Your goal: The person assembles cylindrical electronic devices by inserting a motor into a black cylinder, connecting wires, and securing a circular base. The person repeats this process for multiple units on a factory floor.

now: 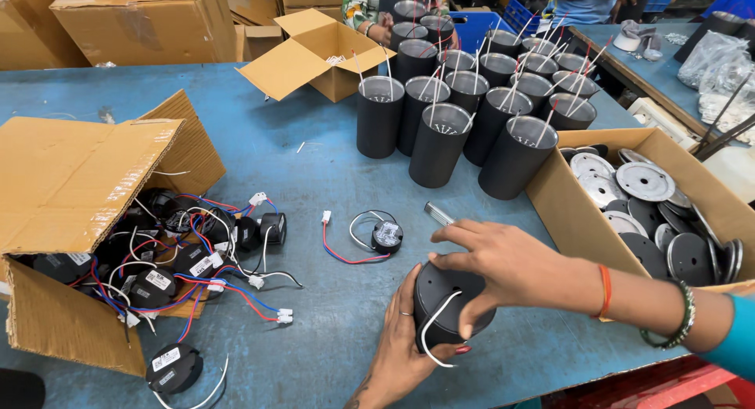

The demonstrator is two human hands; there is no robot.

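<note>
Black cylindrical housing (452, 307) sits at the near edge of the blue counter (314, 173), tilted, its closed flat end facing up toward the camera and its long axis leaning away to the right. A white wire (431, 330) loops down its near side. The left hand (401, 342) cups the housing from below and to the left, palm against the wall, a ring on one finger. The right hand (503, 263) comes in from the right and clamps over the top rim, thumb down the front, index finger extended; orange thread and green bangles at the wrist.

Just left of the housing and farther back lies a loose round black driver (387, 236) with white and red-blue leads. Well left of the housing, a torn brown carton (71, 189) lies open on its side, spilling like drivers, each with a white rectangular label. Right of the housing, an open brown box (574, 220) holds grey and black round discs (645, 181). Behind the housing stands a cluster of upright black cylinders (472, 102), open ends up. A small open carton (314, 55) stands behind them to the left.
</note>
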